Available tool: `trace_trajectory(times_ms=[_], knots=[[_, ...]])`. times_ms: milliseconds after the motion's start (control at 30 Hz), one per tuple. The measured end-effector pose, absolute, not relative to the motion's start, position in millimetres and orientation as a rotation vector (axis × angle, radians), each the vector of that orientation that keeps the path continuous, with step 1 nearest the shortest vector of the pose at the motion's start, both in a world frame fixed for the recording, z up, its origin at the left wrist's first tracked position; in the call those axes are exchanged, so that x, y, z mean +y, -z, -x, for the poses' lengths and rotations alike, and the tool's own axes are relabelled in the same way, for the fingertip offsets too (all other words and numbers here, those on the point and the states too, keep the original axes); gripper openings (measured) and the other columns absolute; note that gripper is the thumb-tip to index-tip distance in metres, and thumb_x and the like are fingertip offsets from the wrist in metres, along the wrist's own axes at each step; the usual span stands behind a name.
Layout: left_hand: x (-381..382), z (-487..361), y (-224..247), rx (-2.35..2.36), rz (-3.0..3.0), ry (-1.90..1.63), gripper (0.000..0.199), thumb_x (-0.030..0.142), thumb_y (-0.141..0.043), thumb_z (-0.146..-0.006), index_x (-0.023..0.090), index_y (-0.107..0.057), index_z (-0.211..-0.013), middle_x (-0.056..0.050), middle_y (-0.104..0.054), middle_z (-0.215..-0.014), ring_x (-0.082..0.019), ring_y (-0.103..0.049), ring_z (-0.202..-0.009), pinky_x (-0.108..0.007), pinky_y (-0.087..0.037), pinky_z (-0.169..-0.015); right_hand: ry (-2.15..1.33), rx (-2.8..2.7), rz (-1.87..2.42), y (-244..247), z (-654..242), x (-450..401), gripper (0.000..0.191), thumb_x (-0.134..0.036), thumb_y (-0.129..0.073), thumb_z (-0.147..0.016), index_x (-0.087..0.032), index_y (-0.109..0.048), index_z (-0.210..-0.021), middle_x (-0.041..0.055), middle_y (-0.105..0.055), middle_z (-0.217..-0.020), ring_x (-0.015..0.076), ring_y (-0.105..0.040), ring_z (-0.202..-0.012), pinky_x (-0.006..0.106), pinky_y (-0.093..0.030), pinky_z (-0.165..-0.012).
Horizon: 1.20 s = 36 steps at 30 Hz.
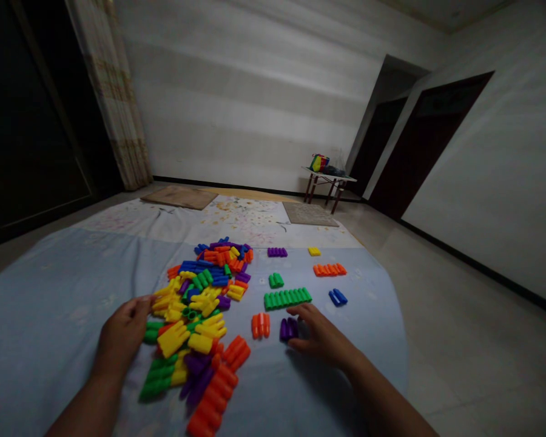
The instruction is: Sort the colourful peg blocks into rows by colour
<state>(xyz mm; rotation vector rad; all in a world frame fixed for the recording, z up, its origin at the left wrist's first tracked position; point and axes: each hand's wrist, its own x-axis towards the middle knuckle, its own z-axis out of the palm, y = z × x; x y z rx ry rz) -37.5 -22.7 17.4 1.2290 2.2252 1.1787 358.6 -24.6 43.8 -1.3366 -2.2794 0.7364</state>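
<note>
Yellow, green, blue, purple and orange plastic pieces lie in a pile on the blue cloth. At its left edge is my left hand, its fingertips against yellow pieces; whether it grips one is unclear. My right hand has thumb and fingers apart around the right side of a small purple piece, which rests on the cloth. Left of that lies an orange piece. Farther back are a long green row, a short green piece and a blue piece.
Behind these lie a purple row, an orange row and a yellow piece. Two flat boards lie at the table's far side. A small side table stands near the wall.
</note>
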Motion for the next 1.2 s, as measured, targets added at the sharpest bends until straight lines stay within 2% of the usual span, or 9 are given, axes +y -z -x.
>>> trace_trajectory(times_ms=[133,233,433,667,933,1200], knots=[[-21,41,-13,2.221,-1.233,-1.161,0.044,0.047,-0.038,-0.079,0.016,-0.063,-0.099,-0.008,-0.066,-0.102,-0.022,-0.059,-0.096,-0.031,-0.044,-0.086,-0.747,-2.342,1.309,-47,-356,-22,0.043,-0.019,-0.063,-0.068,-0.021,-0.058,-0.111,0.0072,-0.057,-0.108,0.0195,-0.054,-0.099,0.033,-0.043,-0.088],[-19,44,-9,2.222,-1.251,-1.182,0.045,0.047,-0.038,-0.079,0.016,-0.063,-0.098,-0.009,-0.066,-0.102,-0.023,-0.059,-0.097,-0.032,-0.044,-0.087,-0.686,-2.312,1.239,-55,-357,-7,0.045,-0.016,-0.061,-0.070,-0.024,-0.056,-0.114,0.0056,-0.057,-0.107,0.0182,-0.053,-0.099,0.034,-0.043,-0.088],[-17,46,-9,2.233,-1.249,-1.177,0.046,0.048,-0.038,-0.077,0.015,-0.063,-0.097,-0.010,-0.067,-0.102,-0.023,-0.060,-0.095,-0.031,-0.045,-0.087,-0.425,-2.199,1.272,-61,-351,74,0.043,-0.015,-0.058,-0.072,-0.019,-0.055,-0.114,0.0069,-0.058,-0.106,0.0169,-0.055,-0.094,0.035,-0.043,-0.087],[-17,46,-9,2.209,-1.288,-1.197,0.044,0.047,-0.038,-0.078,0.015,-0.064,-0.092,-0.009,-0.068,-0.097,-0.023,-0.061,-0.091,-0.032,-0.047,-0.084,-0.360,-2.248,1.444,-39,-321,148,0.045,-0.009,-0.060,-0.066,-0.018,-0.060,-0.109,0.0072,-0.063,-0.108,0.0203,-0.056,-0.100,0.035,-0.041,-0.091],[-15,44,-8,2.197,-1.284,-1.253,0.042,0.048,-0.039,-0.076,0.017,-0.064,-0.088,-0.007,-0.069,-0.095,-0.023,-0.062,-0.091,-0.033,-0.047,-0.086,-0.386,-2.290,1.479,-24,-305,164,0.050,-0.009,-0.060,-0.063,-0.019,-0.060,-0.113,0.0066,-0.062,-0.113,0.0202,-0.057,-0.101,0.030,-0.041,-0.091],[-13,45,-5,2.185,-1.247,-1.214,0.044,0.048,-0.036,-0.078,0.016,-0.063,-0.092,-0.010,-0.067,-0.101,-0.024,-0.060,-0.097,-0.036,-0.044,-0.090,-0.376,-2.239,1.602,-24,-311,161,0.041,-0.016,-0.058,-0.069,-0.018,-0.062,-0.110,0.0065,-0.064,-0.109,0.0175,-0.059,-0.094,0.026,-0.043,-0.084]])
